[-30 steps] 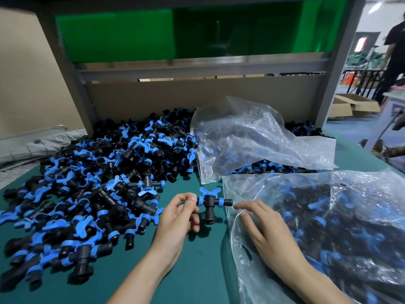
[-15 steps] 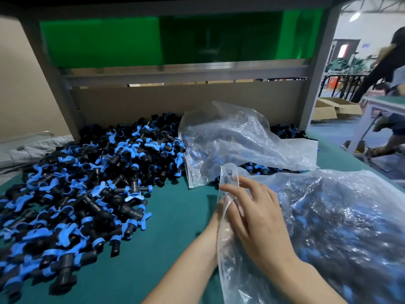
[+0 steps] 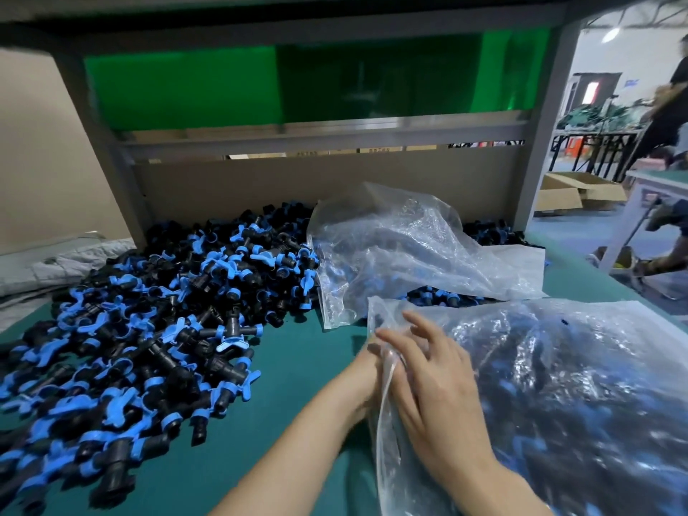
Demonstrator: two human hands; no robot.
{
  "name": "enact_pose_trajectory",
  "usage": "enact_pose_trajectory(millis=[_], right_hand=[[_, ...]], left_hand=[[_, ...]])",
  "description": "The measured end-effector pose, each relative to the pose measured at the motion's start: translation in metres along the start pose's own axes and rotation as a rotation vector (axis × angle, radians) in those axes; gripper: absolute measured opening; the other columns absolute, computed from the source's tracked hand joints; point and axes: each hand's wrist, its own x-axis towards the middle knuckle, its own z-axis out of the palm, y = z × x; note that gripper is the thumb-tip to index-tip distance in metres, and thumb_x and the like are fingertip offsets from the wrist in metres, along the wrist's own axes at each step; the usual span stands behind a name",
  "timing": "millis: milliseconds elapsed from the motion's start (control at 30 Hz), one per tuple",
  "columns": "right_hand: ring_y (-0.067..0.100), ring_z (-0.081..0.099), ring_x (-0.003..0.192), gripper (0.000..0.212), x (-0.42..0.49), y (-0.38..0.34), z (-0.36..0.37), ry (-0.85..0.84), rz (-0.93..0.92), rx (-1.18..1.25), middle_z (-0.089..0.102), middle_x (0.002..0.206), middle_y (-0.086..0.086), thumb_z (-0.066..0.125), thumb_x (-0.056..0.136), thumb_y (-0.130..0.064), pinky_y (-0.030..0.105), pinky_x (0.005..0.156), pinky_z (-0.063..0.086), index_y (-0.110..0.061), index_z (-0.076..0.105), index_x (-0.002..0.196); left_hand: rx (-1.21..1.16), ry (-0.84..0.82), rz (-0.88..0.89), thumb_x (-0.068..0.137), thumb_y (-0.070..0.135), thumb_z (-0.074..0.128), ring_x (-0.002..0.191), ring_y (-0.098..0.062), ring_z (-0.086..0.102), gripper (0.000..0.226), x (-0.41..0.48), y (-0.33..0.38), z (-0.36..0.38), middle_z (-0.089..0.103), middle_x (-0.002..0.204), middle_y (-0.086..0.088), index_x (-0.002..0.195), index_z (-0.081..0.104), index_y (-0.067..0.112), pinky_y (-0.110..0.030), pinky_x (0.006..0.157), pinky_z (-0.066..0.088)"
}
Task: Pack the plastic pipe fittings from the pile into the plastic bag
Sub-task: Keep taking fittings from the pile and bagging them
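Observation:
A big pile of black and blue pipe fittings [image 3: 149, 329] covers the left of the green table [image 3: 298, 385]. At the right lies a clear plastic bag [image 3: 558, 404], full of the same fittings, its mouth facing left. My right hand [image 3: 432, 389] lies on top of the bag's mouth and holds the raised rim, fingers spread forward. My left hand [image 3: 366, 370] reaches into the mouth. Only its wrist shows; the fingers are hidden behind the plastic and my right hand.
A second crumpled clear bag [image 3: 409, 255] lies behind, partly over more fittings. A grey shelf frame [image 3: 536, 162] with a green panel closes off the back. Right of the table are cardboard boxes [image 3: 569, 191], a white table and a person [image 3: 666, 106].
My left hand carried a black and blue tee fitting from the pile's edge into the bag's mouth. My right hand lifted the rim and now lies over the opening.

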Motion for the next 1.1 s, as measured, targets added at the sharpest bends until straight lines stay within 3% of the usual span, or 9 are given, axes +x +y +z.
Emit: enact_pose_trajectory(millis=[100, 200, 300, 433, 533, 633, 800, 933, 1100], right_hand=[[0.021, 0.056, 0.114, 0.038, -0.008, 0.005, 0.011, -0.167, 0.043, -0.048, 0.051, 0.139, -0.001, 0.032, 0.101, -0.042, 0.039, 0.098, 0.044, -0.035, 0.057, 0.129], [0.017, 0.055, 0.117, 0.045, -0.015, 0.013, 0.022, -0.313, 0.04, -0.147, 0.054, 0.137, -0.006, 0.023, 0.1, -0.045, 0.036, 0.101, 0.041, -0.037, 0.055, 0.13], [0.012, 0.048, 0.127, 0.05, -0.019, 0.023, 0.029, -0.452, 0.073, -0.199, 0.051, 0.14, -0.01, 0.016, 0.099, -0.047, 0.032, 0.108, 0.031, -0.04, 0.052, 0.133], [0.01, 0.048, 0.123, 0.037, -0.019, 0.031, 0.029, -0.46, 0.123, -0.149, 0.052, 0.135, -0.015, 0.03, 0.103, -0.04, 0.03, 0.105, 0.03, -0.039, 0.053, 0.133], [0.005, 0.046, 0.119, 0.035, -0.017, 0.032, 0.028, -0.456, 0.148, -0.095, 0.049, 0.127, -0.023, 0.028, 0.101, -0.041, 0.024, 0.102, 0.026, -0.042, 0.049, 0.13], [0.004, 0.049, 0.106, 0.027, -0.015, 0.029, 0.025, -0.417, 0.181, -0.022, 0.05, 0.103, -0.025, 0.035, 0.099, -0.039, 0.026, 0.097, 0.032, -0.038, 0.046, 0.124], [-0.004, 0.033, 0.089, 0.03, -0.016, 0.028, 0.023, -0.38, 0.203, 0.035, 0.048, 0.096, -0.023, 0.038, 0.099, -0.038, 0.027, 0.09, 0.033, -0.037, 0.04, 0.129], [-0.003, 0.035, 0.092, 0.033, -0.016, 0.027, 0.021, -0.39, 0.204, 0.039, 0.049, 0.101, -0.023, 0.035, 0.098, -0.039, 0.026, 0.092, 0.031, -0.037, 0.039, 0.131], [-0.001, 0.037, 0.098, 0.033, -0.016, 0.027, 0.021, -0.399, 0.201, 0.032, 0.048, 0.107, -0.024, 0.035, 0.099, -0.039, 0.024, 0.091, 0.029, -0.039, 0.038, 0.132]], left_hand=[[0.27, 0.332, 0.084, 0.1, 0.012, 0.049, 0.067, -0.014, 0.061, 0.022, -0.001, -0.043, -0.037, 0.068, 0.074, 0.008, 0.099, 0.07, 0.019, -0.024, 0.062, 0.049], [0.646, 0.595, 0.203, 0.101, 0.029, 0.045, 0.071, -0.011, 0.061, 0.019, -0.017, -0.074, -0.074, 0.067, 0.077, 0.015, 0.101, 0.064, 0.035, -0.033, 0.065, 0.05], [0.969, 0.703, 0.251, 0.1, 0.032, 0.041, 0.096, -0.009, 0.054, 0.025, -0.017, -0.082, -0.085, 0.059, 0.11, 0.017, 0.117, 0.058, 0.035, -0.03, 0.08, 0.044], [0.913, 0.738, 0.117, 0.101, 0.024, 0.044, 0.101, -0.022, 0.059, 0.04, -0.011, -0.081, -0.09, 0.023, 0.153, -0.003, 0.141, 0.046, 0.021, -0.037, 0.087, 0.047], [0.749, 0.783, 0.096, 0.101, 0.022, 0.044, 0.092, -0.017, 0.058, 0.044, -0.01, -0.079, -0.096, 0.002, 0.16, 0.002, 0.145, 0.041, 0.02, -0.029, 0.074, 0.042], [0.663, 0.811, 0.092, 0.101, 0.021, 0.042, 0.106, -0.024, 0.059, 0.046, -0.008, -0.077, -0.102, -0.007, 0.161, 0.01, 0.147, 0.038, 0.022, -0.032, 0.073, 0.046], [0.611, 0.812, 0.051, 0.102, 0.021, 0.039, 0.116, -0.03, 0.06, 0.049, -0.001, -0.074, -0.114, -0.008, 0.165, 0.008, 0.15, 0.035, 0.027, -0.022, 0.06, 0.042], [0.598, 0.823, 0.035, 0.102, 0.021, 0.039, 0.089, -0.017, 0.064, 0.049, 0.001, -0.075, -0.116, 0.002, 0.166, 0.002, 0.15, 0.037, 0.027, -0.017, 0.054, 0.038], [0.605, 0.856, 0.094, 0.1, 0.019, 0.042, 0.065, -0.018, 0.059, 0.034, -0.002, -0.074, -0.114, 0.02, 0.155, 0.003, 0.133, 0.05, 0.021, -0.033, 0.067, 0.045]])
